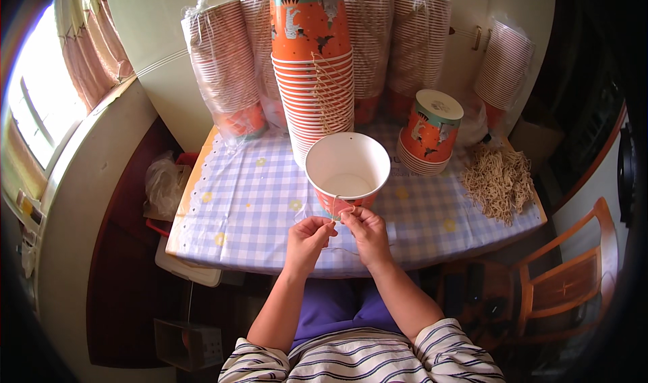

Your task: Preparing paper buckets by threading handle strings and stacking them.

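Note:
A white-lined paper bucket (351, 155) with an orange outside stands upright at the near middle of the table, its mouth facing up. At its near side my left hand (310, 240) pinches a thin tan cord (337, 205) between thumb and fingertips. My right hand (368, 233) pinches the same cord just beside it, fingertips close to the bucket's wall. How the cord joins the bucket is too small to make out. Right behind stands a tall stack of upside-down orange buckets (305, 113), with several cords (329, 96) hanging down its side.
A shorter upside-down bucket stack (432, 134) and a heap of tan cords (498, 182) lie to the right on the checked tablecloth (253, 207). Plastic-wrapped bucket stacks (219, 66) line the back. A wooden chair (565, 275) stands at the right.

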`<control>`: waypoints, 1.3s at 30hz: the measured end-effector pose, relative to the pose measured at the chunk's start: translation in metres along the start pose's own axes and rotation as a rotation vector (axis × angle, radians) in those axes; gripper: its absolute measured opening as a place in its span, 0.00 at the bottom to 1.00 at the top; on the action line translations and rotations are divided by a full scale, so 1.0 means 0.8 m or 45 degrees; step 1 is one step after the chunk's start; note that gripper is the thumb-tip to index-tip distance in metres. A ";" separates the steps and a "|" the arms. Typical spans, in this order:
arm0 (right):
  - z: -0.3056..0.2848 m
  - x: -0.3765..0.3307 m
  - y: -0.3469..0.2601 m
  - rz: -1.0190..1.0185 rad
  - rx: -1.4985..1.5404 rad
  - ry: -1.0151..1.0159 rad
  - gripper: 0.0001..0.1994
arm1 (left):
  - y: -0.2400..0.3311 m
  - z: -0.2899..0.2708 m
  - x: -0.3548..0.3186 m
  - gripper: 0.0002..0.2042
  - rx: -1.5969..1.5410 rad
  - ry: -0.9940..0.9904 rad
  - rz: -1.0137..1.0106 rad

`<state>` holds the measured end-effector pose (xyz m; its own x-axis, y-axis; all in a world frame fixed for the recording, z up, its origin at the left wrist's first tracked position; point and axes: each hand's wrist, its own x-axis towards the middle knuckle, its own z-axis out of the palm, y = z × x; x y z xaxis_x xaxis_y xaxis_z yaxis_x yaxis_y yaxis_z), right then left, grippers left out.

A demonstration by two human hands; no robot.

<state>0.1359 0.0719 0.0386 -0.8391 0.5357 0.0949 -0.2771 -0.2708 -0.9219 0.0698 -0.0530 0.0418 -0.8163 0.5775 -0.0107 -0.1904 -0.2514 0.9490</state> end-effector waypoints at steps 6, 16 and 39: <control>0.001 0.000 0.000 0.005 0.022 0.005 0.09 | 0.000 0.002 -0.001 0.06 -0.004 0.007 -0.019; 0.003 0.000 0.003 -0.079 -0.056 -0.043 0.08 | 0.016 0.020 -0.005 0.09 0.060 0.023 0.071; -0.002 0.005 0.003 -0.126 -0.139 0.030 0.07 | 0.009 0.002 0.000 0.04 -0.184 0.055 -0.058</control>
<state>0.1332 0.0748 0.0363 -0.7989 0.5740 0.1796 -0.3040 -0.1277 -0.9441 0.0694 -0.0534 0.0489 -0.8272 0.5576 -0.0692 -0.3017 -0.3368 0.8919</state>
